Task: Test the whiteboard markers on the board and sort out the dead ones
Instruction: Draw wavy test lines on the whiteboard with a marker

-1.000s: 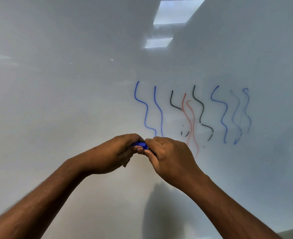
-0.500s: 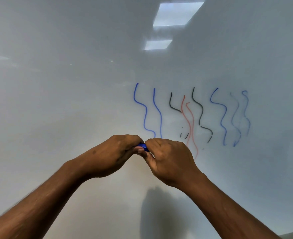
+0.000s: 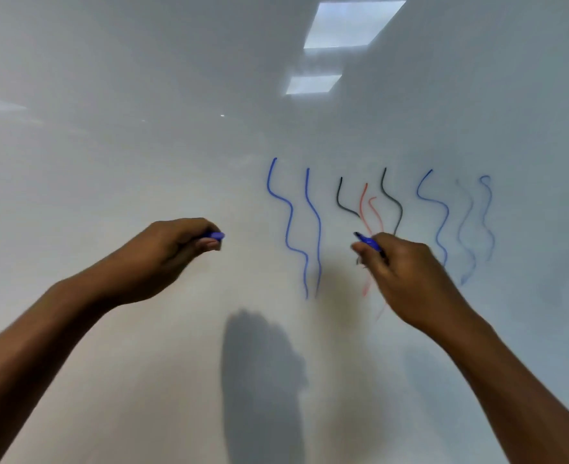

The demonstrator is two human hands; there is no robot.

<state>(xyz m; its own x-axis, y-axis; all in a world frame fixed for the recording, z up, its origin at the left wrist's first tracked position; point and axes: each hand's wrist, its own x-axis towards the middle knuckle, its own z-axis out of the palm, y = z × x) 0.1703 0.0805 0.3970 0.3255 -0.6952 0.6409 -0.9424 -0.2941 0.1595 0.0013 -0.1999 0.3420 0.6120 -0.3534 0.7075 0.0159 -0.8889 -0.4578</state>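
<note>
Hands apart before the whiteboard [image 3: 108, 95]: left hand [image 3: 169, 252] pinches a blue cap [image 3: 214, 235], right hand [image 3: 407, 272] grips the uncapped blue marker [image 3: 367, 242].

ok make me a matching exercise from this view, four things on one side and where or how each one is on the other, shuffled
Things:
1. blue cap
2. uncapped blue marker
3. red squiggles
4. faint blue squiggles

Place or state:
A. furthest right on the whiteboard
B. pinched in the left hand
C. between the two black lines
D. held in the right hand, tip pointing up and left

Pairs: 1-B, 2-D, 3-C, 4-A
</note>
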